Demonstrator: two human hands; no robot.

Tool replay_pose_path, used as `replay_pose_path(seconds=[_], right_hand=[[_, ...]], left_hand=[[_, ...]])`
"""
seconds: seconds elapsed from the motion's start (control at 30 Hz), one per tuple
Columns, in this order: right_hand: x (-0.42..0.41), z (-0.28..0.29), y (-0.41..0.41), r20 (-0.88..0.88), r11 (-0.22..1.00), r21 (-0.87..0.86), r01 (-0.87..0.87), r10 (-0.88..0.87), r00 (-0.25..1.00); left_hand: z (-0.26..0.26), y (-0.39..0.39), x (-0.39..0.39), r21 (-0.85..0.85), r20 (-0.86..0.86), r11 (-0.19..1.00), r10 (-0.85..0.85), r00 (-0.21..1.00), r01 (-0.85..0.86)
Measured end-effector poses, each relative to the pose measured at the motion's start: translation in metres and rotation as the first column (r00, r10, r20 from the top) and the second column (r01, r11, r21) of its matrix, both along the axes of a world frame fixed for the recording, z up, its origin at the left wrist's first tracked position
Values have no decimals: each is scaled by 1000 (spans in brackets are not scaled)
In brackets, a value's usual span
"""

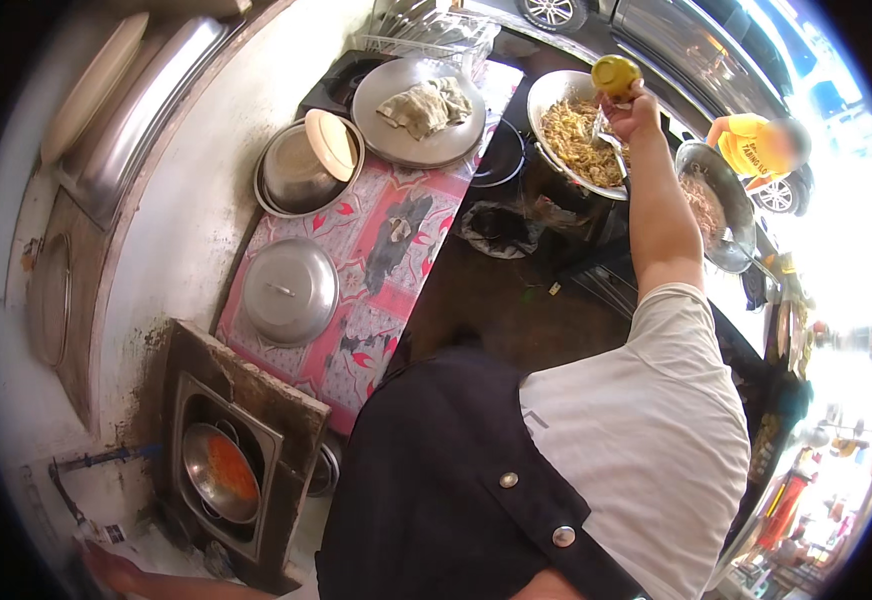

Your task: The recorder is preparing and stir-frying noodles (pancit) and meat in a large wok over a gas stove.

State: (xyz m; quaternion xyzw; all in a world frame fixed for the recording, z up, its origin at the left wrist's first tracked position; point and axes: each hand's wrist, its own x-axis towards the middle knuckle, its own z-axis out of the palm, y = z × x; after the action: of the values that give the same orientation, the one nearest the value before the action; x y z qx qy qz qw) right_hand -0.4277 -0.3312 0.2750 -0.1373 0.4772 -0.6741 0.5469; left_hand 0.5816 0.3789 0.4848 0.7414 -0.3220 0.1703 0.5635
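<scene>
My right hand (632,112) reaches out at the upper right, its fingers gripping a small yellow bowl (616,75) tilted with its base towards me. Beneath and beside it is a large metal pan (545,90) of cooked noodles (578,139); metal utensils (608,135) rest in it near my wrist. My left hand (106,566) is at the lower left rim, blurred, beside a pipe or tap on the wall; its fingers and any hold are unclear. Near it, a wok (218,472) with orange residue sits in a metal sink (267,465).
A red-patterned table (361,322) bears a domed lid (290,292), a lidded pot (260,180) and a large round lid (376,97) with a cloth (428,109) on it. Another wok (740,217) holds food at right. Beyond it stands a person in yellow (747,146); a car (653,45) is behind.
</scene>
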Motion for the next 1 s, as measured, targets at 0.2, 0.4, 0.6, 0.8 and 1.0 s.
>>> replay_pose_path(seconds=[0.2, 0.4, 0.6, 0.8, 1.0], right_hand=[[82, -29, -32, -662, 932, -215, -290, 79, 745], [404, -11, 131, -950, 609, 214, -764, 311, -19], [660, -40, 338, -924, -261, 201, -944, 271, -272], [778, -25, 507, -973, -409, 189, -893, 45, -227], [819, -19, 560, -955, -397, 154, -905, 176, -240]], left_hand=[[2, 22, 14, -158, -180, 987, -20, 983, -9], [32, 58, 24, 345, 104, 937, -96, 990, 55], [47, 31, 13, 500, 156, 866, -58, 986, -28], [52, 31, 22, 588, 343, 796, -81, 936, -147], [43, 8, 16, 481, 367, 856, -1, 930, -189]])
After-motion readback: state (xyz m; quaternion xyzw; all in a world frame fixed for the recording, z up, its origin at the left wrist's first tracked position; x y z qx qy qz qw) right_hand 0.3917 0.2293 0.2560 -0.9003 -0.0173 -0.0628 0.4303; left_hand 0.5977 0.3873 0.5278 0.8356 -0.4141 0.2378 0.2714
